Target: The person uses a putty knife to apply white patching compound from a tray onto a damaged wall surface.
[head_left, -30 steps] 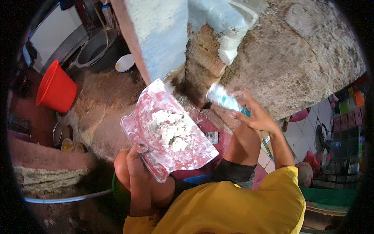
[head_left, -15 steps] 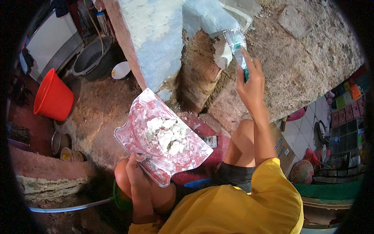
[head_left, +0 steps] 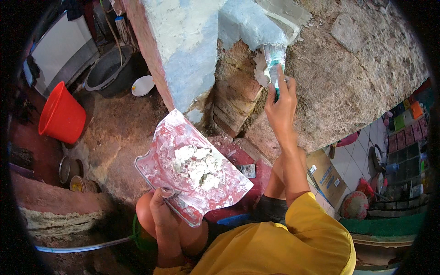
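My right hand [head_left: 283, 110] is closed round the teal handle of a putty knife [head_left: 276, 57], its flat blade against the lower edge of the pale blue-white coating [head_left: 245, 25] on the wall. Beside the blade, a ragged grey flap of coating borders bare brown masonry [head_left: 239, 87]. My left hand [head_left: 162, 208] grips the near left edge of a red plastic board [head_left: 158, 158], with the thumb on top. White putty [head_left: 197, 167] lies heaped in the board's middle and is smeared over its surface. A second flat metal blade [head_left: 248, 171] lies just past the board's right edge.
Rough stone-like masonry [head_left: 316, 91] spreads to the right. On the left stand a red bucket [head_left: 63, 113], a black tub [head_left: 110, 71] and a white dish [head_left: 143, 85]. A cardboard box [head_left: 326, 176] and household goods are at the right.
My right hand has come left and toward me, and the putty knife now stands straighter, lower on the coating's edge. The board has shifted slightly toward me, still in my left hand.
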Available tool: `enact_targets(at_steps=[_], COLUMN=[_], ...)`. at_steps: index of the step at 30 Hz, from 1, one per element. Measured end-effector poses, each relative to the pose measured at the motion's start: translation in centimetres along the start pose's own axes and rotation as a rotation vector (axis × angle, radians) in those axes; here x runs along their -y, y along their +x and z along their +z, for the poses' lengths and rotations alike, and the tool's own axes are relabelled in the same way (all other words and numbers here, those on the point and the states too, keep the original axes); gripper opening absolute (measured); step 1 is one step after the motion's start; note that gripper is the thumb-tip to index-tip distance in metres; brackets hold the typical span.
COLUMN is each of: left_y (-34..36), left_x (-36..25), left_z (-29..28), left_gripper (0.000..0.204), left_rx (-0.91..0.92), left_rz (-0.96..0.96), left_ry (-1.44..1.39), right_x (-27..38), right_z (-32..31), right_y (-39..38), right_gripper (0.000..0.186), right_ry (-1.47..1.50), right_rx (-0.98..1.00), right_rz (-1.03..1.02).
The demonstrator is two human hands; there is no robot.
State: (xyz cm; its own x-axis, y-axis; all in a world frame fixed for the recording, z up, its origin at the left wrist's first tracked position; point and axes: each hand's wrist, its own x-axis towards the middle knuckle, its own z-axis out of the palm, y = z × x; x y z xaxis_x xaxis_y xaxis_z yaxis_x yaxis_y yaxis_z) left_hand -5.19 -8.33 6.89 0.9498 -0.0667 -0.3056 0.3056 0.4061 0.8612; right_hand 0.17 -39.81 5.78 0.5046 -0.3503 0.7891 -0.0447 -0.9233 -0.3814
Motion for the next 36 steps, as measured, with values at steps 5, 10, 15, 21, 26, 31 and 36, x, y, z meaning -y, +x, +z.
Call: enact_targets(at_steps=[5,10,15,21,26,31,36], left_y=[0.6,0.7,-0.1,0.2,0.0,0.1,0.2], left_x=[1.0,1.0,0.0,0.2,-0.1,0.3,0.2], left_z=[-1.4,-1.2,0.8,0.3,0.6,0.2,0.0], left_gripper=[0.048,0.045,0.029,0.027,0.026,0.026,0.027], left_rx=[0.064,0.099,0.045,0.016,-0.004,-0.009,0.130], left_rz=[-0.161,-0.127,0.020,-0.008,-0.006,0.033,0.040], left_ry=[-0.152,-0.173,-0.147,-0.079,-0.049,-0.034,-0.115], right_x=[-0.6,-2.6,-3.2,-2.2,-3.2,-3.3,-3.6], right_z=[0.9,1.2,0.3,-0.4,-0.5,-1.9,-2.1], right_y=[-0.4,-1.2,-1.9,0.1,0.8,1.4,1.6], right_gripper=[0.051,0.050,0.046,0.045,0.046,0.047,0.052], right_ry=[0.038,0.039,0.032,0.071,0.018,-0.071,-0.033], right_rx=[-0.078,-0.071,-0.055,-0.096,-0.070,-0.157,-0.029], right_rz=[-0.036,-0.042,-0.048,-0.118,-0.082,-0.152,-0.168])
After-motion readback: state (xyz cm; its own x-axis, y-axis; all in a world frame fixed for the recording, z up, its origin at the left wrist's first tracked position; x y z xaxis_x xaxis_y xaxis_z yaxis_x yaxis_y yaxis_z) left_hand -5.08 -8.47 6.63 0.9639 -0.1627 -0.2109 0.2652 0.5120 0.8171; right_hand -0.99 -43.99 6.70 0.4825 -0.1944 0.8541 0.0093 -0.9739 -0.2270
